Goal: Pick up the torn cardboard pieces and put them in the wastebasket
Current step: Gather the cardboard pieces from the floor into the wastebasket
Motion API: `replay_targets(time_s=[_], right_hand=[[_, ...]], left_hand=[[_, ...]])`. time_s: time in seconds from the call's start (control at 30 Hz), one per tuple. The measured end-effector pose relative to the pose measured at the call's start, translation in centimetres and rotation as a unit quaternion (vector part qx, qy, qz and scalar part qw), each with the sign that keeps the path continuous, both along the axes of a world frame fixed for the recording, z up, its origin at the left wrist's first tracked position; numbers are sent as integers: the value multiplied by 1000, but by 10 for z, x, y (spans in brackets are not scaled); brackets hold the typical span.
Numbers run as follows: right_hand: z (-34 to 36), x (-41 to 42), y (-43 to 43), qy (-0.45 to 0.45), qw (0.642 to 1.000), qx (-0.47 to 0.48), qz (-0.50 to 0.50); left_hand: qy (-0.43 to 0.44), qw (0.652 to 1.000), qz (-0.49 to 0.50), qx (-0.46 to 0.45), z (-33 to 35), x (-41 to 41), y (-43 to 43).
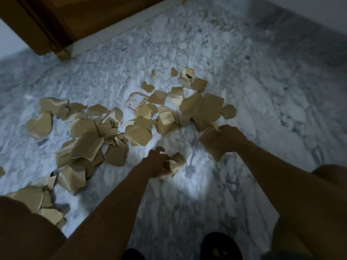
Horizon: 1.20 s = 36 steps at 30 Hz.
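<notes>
Left hand (158,162) and right hand (228,137) each clutch torn cardboard pieces (139,133); more lie scattered beyond.

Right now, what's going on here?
A person works over a marble floor strewn with torn cardboard pieces. The left hand grips a crumpled piece, and the right hand grips a flatter piece. Most pieces lie on the floor, not yet gathered. No wastebasket is in view.

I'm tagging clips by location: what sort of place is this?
Probably a room or hallway in a home: a grey-white marble floor, a brown wooden door and a white wall.
</notes>
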State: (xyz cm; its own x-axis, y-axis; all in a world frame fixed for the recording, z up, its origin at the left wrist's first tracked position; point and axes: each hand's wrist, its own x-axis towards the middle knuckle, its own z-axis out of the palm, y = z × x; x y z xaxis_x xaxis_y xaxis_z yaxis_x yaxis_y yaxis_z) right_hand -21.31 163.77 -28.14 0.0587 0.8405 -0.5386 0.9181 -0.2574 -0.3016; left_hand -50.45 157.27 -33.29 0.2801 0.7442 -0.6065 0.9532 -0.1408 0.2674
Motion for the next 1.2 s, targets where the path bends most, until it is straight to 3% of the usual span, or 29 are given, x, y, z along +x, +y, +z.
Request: replay_targets(time_s=[0.1, 0.27, 0.4, 0.63, 0.77, 0.93, 1.2], right_hand=[[-18, 4, -29, -64, 997, 34, 22], [-33, -9, -54, -62, 995, 65, 43], [-22, 5, -33, -11, 1000, 8, -4], [26, 39, 22, 35, 993, 28, -108], [34, 23, 55, 75, 995, 41, -57], [11, -17, 73, 35, 998, 45, 21], [-40, -40, 62, 38, 997, 58, -36]], left_hand=[[26, 999, 4, 42, -4, 33, -18], [19, 996, 11, 83, -13, 37, -15], [-34, 995, 92, 10, 5, 48, 0], [-162, 979, 119, 12, 55, 59, 53], [-194, 968, 140, 78, 63, 57, 89], [-177, 968, 144, 105, 57, 29, 102], [-205, 967, 128, 83, 36, 6, 146]])
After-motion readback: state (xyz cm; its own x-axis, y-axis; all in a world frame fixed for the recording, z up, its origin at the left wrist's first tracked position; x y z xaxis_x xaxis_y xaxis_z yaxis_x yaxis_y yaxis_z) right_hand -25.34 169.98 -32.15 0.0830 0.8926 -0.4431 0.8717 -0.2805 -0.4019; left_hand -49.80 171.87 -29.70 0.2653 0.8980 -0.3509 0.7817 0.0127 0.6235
